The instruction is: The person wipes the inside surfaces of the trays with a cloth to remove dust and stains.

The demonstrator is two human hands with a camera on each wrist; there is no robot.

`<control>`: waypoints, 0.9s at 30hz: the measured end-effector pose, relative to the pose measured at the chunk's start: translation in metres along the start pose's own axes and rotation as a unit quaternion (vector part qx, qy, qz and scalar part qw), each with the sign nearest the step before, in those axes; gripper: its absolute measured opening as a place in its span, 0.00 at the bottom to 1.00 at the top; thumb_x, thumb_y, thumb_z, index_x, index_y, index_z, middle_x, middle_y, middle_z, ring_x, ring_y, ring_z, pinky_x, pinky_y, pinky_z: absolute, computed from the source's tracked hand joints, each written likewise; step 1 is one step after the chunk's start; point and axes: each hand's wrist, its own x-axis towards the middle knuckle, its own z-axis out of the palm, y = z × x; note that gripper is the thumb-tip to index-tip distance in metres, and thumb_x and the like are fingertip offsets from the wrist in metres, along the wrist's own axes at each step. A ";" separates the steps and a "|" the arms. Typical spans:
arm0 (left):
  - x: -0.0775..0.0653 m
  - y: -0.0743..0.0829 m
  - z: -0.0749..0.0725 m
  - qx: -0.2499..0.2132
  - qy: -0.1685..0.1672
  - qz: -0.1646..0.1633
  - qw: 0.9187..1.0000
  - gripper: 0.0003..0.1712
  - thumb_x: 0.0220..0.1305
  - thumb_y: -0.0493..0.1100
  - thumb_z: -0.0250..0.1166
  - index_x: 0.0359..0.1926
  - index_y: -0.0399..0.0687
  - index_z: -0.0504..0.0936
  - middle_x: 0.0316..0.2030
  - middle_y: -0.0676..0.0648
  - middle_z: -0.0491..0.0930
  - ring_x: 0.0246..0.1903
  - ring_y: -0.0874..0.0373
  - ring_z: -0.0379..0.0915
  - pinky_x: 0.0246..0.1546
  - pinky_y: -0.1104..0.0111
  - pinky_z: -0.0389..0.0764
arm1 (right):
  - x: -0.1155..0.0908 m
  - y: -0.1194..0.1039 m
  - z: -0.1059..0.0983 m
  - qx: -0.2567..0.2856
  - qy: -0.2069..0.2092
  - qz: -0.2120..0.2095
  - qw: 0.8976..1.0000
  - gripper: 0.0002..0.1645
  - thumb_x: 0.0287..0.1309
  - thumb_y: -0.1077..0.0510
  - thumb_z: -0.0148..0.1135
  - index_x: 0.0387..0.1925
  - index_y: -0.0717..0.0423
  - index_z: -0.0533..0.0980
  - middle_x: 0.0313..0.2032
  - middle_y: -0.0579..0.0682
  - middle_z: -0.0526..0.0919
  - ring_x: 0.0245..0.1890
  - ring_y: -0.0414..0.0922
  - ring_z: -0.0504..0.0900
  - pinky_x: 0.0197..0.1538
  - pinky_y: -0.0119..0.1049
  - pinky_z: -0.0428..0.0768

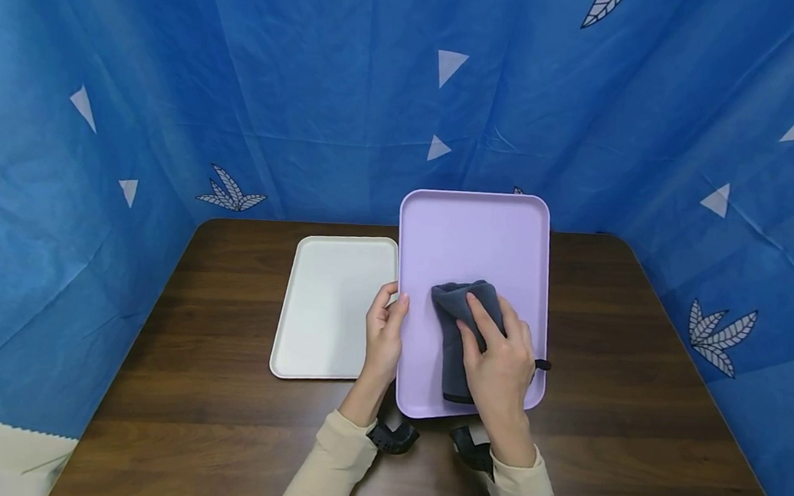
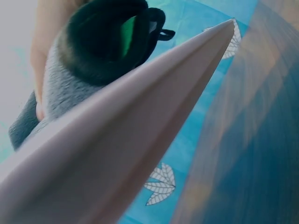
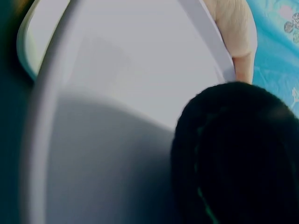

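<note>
A lilac tray (image 1: 474,238) is held up off the table, tilted towards me. My left hand (image 1: 384,339) grips its left rim, with the thumb on the upper side. In my right hand (image 1: 503,363) is a folded dark grey cloth (image 1: 456,360), pressed on the lower middle of the tray's inner face. A small black loop (image 1: 543,364) sticks out at the cloth's right. The left wrist view shows the tray's edge (image 2: 140,98) side-on, the cloth (image 2: 70,88) bulging above it. In the right wrist view, left-hand fingers (image 3: 236,32) hold the far rim.
A white tray (image 1: 338,305) lies flat on the brown wooden table (image 1: 219,420), left of the lilac one and partly behind my left hand. A blue patterned curtain (image 1: 312,81) hangs round the table's back and sides. Black wrist devices (image 1: 394,437) sit on both wrists.
</note>
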 end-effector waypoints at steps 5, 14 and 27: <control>0.000 0.000 0.000 0.000 0.000 0.002 1.000 0.19 0.72 0.37 0.50 0.54 0.22 0.67 0.27 0.61 0.84 0.28 0.68 0.79 0.27 0.75 0.78 | 0.001 0.009 -0.006 -0.004 0.009 0.023 1.000 0.24 0.49 0.62 0.75 0.51 0.52 0.83 0.51 0.66 0.80 0.41 0.64 0.78 0.40 0.56 0.78; 0.000 -0.001 -0.001 0.010 -0.001 -0.001 1.000 0.20 0.72 0.39 0.51 0.54 0.24 0.67 0.26 0.60 0.83 0.26 0.67 0.79 0.26 0.75 0.79 | 0.001 0.025 -0.017 -0.018 0.017 0.075 0.997 0.23 0.50 0.64 0.73 0.51 0.55 0.83 0.52 0.69 0.79 0.37 0.65 0.77 0.34 0.56 0.75; 0.000 0.000 0.000 0.015 -0.001 0.003 1.000 0.19 0.73 0.39 0.51 0.54 0.24 0.68 0.27 0.60 0.83 0.27 0.67 0.79 0.26 0.75 0.78 | 0.000 0.034 -0.018 -0.024 0.013 0.111 0.993 0.23 0.52 0.63 0.72 0.52 0.54 0.82 0.53 0.67 0.79 0.38 0.64 0.77 0.35 0.55 0.73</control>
